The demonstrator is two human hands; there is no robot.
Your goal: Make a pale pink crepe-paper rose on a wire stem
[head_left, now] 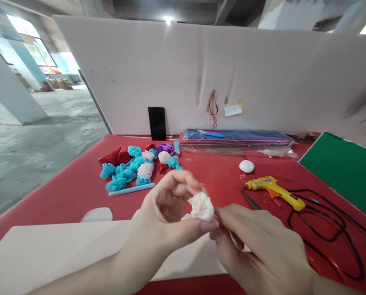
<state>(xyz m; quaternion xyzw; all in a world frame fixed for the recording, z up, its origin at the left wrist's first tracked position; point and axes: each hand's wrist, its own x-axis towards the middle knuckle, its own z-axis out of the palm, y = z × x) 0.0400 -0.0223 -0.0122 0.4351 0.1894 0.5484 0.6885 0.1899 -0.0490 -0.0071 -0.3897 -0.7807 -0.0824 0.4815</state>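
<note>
A pale pink crepe-paper rose [202, 206] is pinched between the thumb and fingers of my left hand [170, 209], above a sheet of white paper. My right hand [259, 246] is closed at the flower's right side, its thumb and fingertips pressed together on the paper edge. What lies between those right fingertips is mostly hidden. Behind my left hand, a heap of paper roses [135, 164] in blue, red, pink and purple lies on the red table.
A yellow glue gun [275, 192] with a looping black cord and partly covered scissors [251, 200] lie right. Behind are a white oval object [247, 166], wrapped paper sheets [238, 137] and an upright phone [157, 123]. A blue strip [132, 189] fronts the roses; a green board [342, 172] stands far right.
</note>
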